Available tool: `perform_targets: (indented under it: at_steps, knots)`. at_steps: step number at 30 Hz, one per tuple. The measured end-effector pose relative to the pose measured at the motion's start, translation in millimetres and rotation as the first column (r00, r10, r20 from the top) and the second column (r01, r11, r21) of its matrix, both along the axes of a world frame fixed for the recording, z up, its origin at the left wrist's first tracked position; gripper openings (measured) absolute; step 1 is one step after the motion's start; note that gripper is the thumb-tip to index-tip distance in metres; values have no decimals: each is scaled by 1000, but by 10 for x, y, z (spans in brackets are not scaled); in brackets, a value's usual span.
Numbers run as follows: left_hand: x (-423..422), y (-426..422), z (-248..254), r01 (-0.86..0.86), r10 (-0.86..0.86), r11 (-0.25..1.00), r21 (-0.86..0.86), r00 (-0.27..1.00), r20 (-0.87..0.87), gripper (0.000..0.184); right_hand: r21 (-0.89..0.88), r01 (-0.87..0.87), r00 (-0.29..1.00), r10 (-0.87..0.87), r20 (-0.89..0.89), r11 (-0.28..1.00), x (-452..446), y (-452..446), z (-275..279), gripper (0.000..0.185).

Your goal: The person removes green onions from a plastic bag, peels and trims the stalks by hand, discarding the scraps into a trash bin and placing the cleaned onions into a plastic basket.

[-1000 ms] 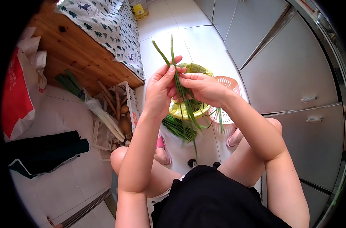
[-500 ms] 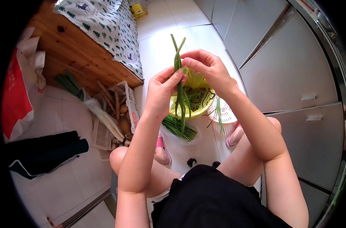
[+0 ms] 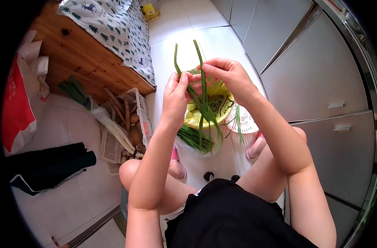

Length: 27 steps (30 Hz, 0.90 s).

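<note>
Several garlic chives (image 3: 204, 93) hang between my two hands, their stalk ends apart at the top and their leaves drooping together below. My left hand (image 3: 175, 91) is closed, pinching one stalk between thumb and fingers. Just right of it, my right hand (image 3: 229, 74) pinches another stalk with thumb and forefinger. Under my hands is a bin lined with a yellow bag (image 3: 222, 108); cut greens show inside it. A bunch of chives (image 3: 193, 138) lies on clear plastic in front of the bin. To the right, a few chives lie over a white slotted basket (image 3: 247, 123).
At left, a white crate (image 3: 144, 115) holds root vegetables, with long leeks (image 3: 114, 129) across it. A red and white bag (image 3: 19, 105) and dark folded cloth (image 3: 54, 166) lie farther left. Metal cabinets (image 3: 316, 70) line the right side. A wooden box (image 3: 79, 49) stands upper left.
My hands have moved slightly apart. The chive stalks, crossed together before, now separate into one on the left and one on the right, with the leaves swung a little right.
</note>
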<state>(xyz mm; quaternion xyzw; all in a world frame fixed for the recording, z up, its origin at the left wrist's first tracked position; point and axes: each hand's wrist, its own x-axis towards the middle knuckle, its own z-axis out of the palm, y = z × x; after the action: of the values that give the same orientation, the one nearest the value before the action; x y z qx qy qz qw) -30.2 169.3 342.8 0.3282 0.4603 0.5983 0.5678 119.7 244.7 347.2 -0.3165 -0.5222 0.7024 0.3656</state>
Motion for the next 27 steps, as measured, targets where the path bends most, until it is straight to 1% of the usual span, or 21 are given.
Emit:
perform_targets:
  at_steps: [3,4,7,8,10,12,13,18,21,27]
  knots:
    - [5,-1,-2,-1,1,1000,10,1000,-1,23,-110,-118,992,112,-57,987,25,-9,48,24]
    - [3,2,-3,0,0,1000,12,1000,3,23,-119,-130,991,124,-58,984,14,-4,27,24]
    - [-25,20,-37,0,0,1000,-1,999,-38,13,-135,-167,985,158,-72,977,-22,30,-89,24]
    - [-40,22,-70,2,0,999,37,999,-54,13,-132,-181,982,171,-82,975,-28,40,-117,23]
    - [-59,26,-123,8,1,994,113,996,-87,20,-124,-184,981,175,-79,975,-36,47,-140,23]
    - [-62,35,-134,-3,10,992,125,998,-61,26,-115,-163,986,158,-53,980,-44,47,-146,23]
    - [-64,38,-132,-8,15,991,130,999,-48,30,-82,-143,989,141,-31,986,-47,39,-136,23]
    - [-66,35,-100,-18,27,994,112,997,-77,33,73,-81,994,76,73,994,-54,18,-139,21]
    - [-68,29,-100,-20,29,996,92,994,-101,35,30,-85,994,82,71,996,-25,6,-75,22]
    - [-75,30,-100,-38,50,996,80,985,-162,37,160,-76,987,52,152,984,17,22,-35,21]
